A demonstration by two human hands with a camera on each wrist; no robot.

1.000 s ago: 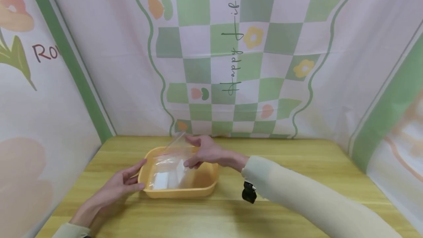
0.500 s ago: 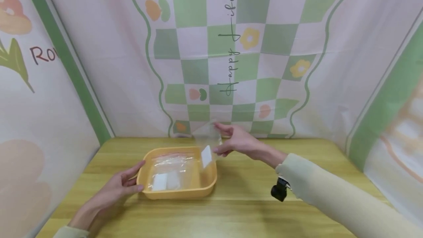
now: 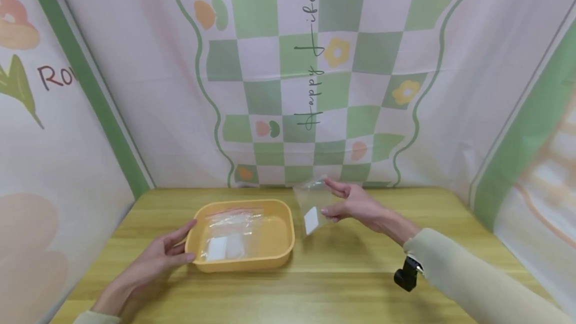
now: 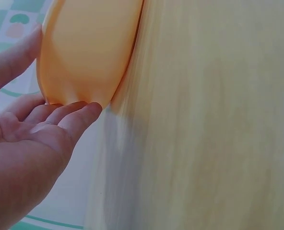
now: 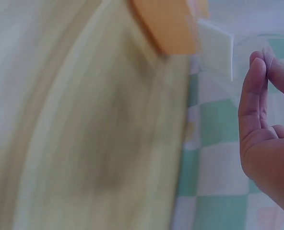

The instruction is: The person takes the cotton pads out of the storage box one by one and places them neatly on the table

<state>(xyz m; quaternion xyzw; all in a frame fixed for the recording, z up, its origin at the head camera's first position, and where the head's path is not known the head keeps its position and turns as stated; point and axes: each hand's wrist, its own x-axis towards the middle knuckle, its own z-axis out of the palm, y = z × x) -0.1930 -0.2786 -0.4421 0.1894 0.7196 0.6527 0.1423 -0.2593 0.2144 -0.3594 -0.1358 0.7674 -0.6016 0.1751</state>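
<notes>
A yellow plastic tray [image 3: 245, 265] with raised sides stands on the table. My left hand [image 3: 155, 259] holds its left end, thumb at one corner and fingers at the other. In the left wrist view, the fingertips [image 4: 91, 109] touch the tray's end wall [image 4: 91, 52]. Inside the tray lie clear zip bags [image 3: 236, 221] with a white square piece [image 3: 217, 248]; how many bags cannot be told. Right of the tray, my right hand [image 3: 360, 208] pinches a clear plastic bag [image 3: 308, 193] above the table. A flat white square [image 5: 216, 49] shows in or on that bag, below the fingers.
The wooden table [image 3: 288, 296] reaches back to a hanging cloth [image 3: 265, 59] with a green and white check. Similar printed cloth hangs at both sides. A small black device [image 3: 407, 274] sits at my right wrist.
My right hand has lifted the clear bag out of the tray and carried it right, past the tray's edge. The left hand stays at the tray's left end.
</notes>
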